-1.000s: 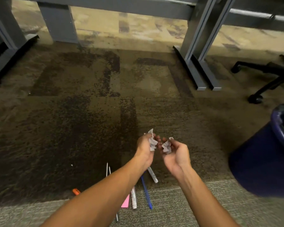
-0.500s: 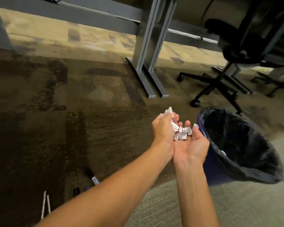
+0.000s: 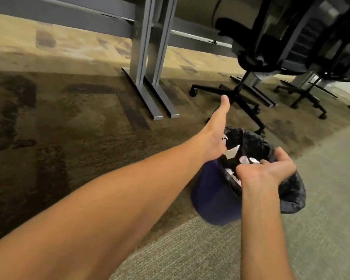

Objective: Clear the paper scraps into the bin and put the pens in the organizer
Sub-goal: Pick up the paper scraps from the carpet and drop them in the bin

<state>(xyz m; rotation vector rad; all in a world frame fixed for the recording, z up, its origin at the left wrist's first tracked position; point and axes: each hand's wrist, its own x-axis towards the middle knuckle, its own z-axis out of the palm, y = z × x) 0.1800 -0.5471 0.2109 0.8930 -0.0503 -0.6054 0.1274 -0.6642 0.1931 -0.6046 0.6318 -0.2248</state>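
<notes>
**Fingers over the bin: letting the paper scraps fall**

Fingers of the left hand (image 3: 214, 138) are stretched out flat and apart above the far rim of the bin (image 3: 214, 199), gripping nothing, the thumb pointing away towards the chair base. Those of the right hand (image 3: 269, 170) are curled loosely, palm up, over the near side of the bin mouth, with white paper scraps (image 3: 248, 160) resting at the fingertips rather than clamped. More white pieces show inside the bin, against its black liner (image 3: 291, 193).

The step in hand looks like the drop itself. To do it well, the right palm should tip inward over the middle of the bin mouth, with both hands kept low and within the rim, so light scraps do not drift out onto the carpet (image 3: 79, 128). The liner is slumped over the right side of the bin and hangs down its outside; a scrap landing on that fold could slide off, so the centre is the safer aim.

Beyond the bin stands a black office chair (image 3: 257, 57) on a wheeled base, with a second one further right. Left of the bin, a grey desk leg (image 3: 148, 63) runs down to two flat feet. None of these blocks the drop.

No pens or organizer are in view; that part of the task looks still to come.
</notes>
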